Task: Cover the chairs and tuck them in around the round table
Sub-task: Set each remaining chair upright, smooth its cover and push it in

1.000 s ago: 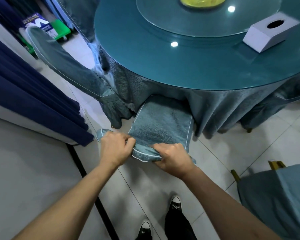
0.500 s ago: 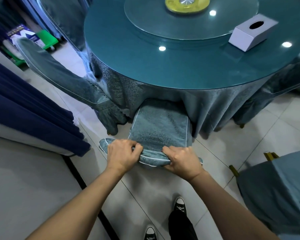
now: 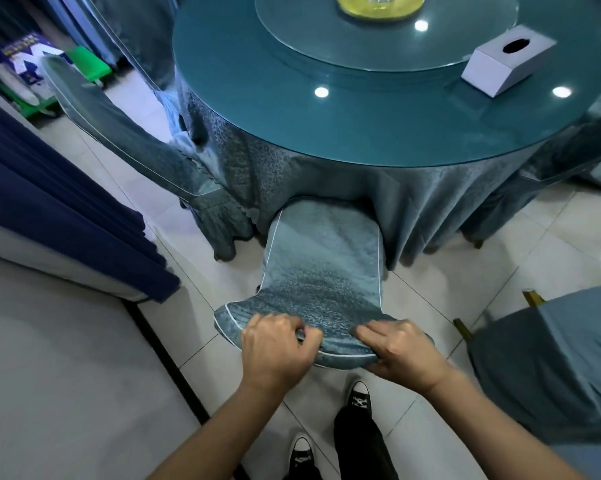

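A chair in a blue-grey cover (image 3: 321, 271) stands in front of me, its seat hidden under the cloth of the round glass-topped table (image 3: 378, 112). My left hand (image 3: 274, 348) grips the top edge of the chair back on its left side. My right hand (image 3: 399, 351) grips the same edge on its right. Another covered chair (image 3: 125, 133) stands tucked in at the table's left. A third covered chair (image 3: 551, 368) is at my right, away from the table.
A white tissue box (image 3: 506, 64) and a glass turntable (image 3: 385, 32) sit on the table. Dark blue curtains (image 3: 49, 209) hang at the left beside a pale wall. A green crate (image 3: 87, 67) and a box lie at the far left. My shoes (image 3: 359, 400) stand on white floor tiles.
The chair back now sits nearer to me and lower in the view, with both hands still gripping its top edge. The table's top fills more of the view.
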A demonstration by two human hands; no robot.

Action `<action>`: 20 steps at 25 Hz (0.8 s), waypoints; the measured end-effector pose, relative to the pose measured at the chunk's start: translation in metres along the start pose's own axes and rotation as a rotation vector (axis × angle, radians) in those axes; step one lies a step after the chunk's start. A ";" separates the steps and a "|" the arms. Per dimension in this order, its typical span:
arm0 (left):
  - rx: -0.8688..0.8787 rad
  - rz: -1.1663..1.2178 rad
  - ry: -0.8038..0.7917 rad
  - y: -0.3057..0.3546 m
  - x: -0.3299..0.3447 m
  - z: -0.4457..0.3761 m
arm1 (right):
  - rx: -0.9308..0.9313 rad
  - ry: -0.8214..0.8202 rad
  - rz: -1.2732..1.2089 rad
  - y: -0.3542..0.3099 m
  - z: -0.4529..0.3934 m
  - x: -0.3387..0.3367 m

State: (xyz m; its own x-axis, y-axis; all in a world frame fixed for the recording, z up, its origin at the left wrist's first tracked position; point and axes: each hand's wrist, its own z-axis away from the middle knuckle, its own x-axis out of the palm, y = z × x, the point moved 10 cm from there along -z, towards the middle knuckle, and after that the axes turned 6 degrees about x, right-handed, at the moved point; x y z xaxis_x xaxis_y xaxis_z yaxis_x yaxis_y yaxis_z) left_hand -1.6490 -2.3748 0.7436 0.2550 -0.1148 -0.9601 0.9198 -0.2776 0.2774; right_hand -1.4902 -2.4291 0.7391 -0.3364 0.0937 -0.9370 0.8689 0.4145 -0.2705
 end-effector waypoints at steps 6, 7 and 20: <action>0.056 0.096 0.068 0.010 -0.008 -0.035 | 0.201 -0.010 0.024 0.029 -0.020 -0.007; 0.071 0.098 0.103 0.012 -0.010 -0.043 | 0.224 0.007 0.034 0.035 -0.025 -0.009; 0.165 0.050 0.112 -0.079 -0.051 -0.169 | 0.289 0.248 0.098 0.011 -0.154 0.012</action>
State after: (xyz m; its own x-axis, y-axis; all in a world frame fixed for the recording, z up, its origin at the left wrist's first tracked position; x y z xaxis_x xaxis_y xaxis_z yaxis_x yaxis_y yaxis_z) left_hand -1.6847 -2.1854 0.7651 0.3389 -0.0276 -0.9404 0.8461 -0.4282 0.3175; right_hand -1.5403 -2.2839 0.7585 -0.2939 0.3512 -0.8890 0.9557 0.1244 -0.2668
